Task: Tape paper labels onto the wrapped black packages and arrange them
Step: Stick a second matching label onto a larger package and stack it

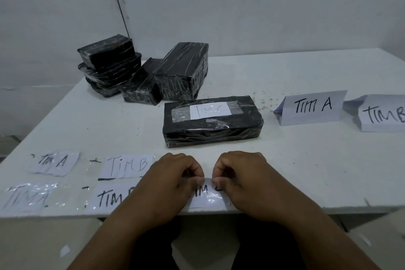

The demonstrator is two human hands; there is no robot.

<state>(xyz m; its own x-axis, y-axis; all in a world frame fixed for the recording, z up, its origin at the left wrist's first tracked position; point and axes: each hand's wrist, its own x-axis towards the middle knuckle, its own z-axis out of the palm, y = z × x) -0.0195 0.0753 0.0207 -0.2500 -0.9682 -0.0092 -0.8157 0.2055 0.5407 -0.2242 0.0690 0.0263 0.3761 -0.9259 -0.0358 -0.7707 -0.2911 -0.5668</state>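
The white table (285, 160) carries everything, and judged from how it lies the job is barely begun; at about eleven o'clock from the hands sits a pile of unlabelled packages (142, 72), wrapped black and stacked or leaning on one another, with no paper showing on any of them; at twelve o'clock, just beyond the hands, lies the labelled package (212, 120), flat, with a "TIM C" slip taped across its top, the only one finished; at two o'clock stand two folded paper signs (313, 107), "TIM A" and "TIM B", which look like markers for sorting, with no package beside them yet; at nine o'clock, along the near edge, lie four spare labels (127, 166) under clear tape, two reading "TIM A" and two "TIM B"; the left hand (168, 184) and right hand (245, 182), fingers curled, both pinch the top edge of the TIM C label (206, 195) lying at the near edge, probably to peel it up for the next package.
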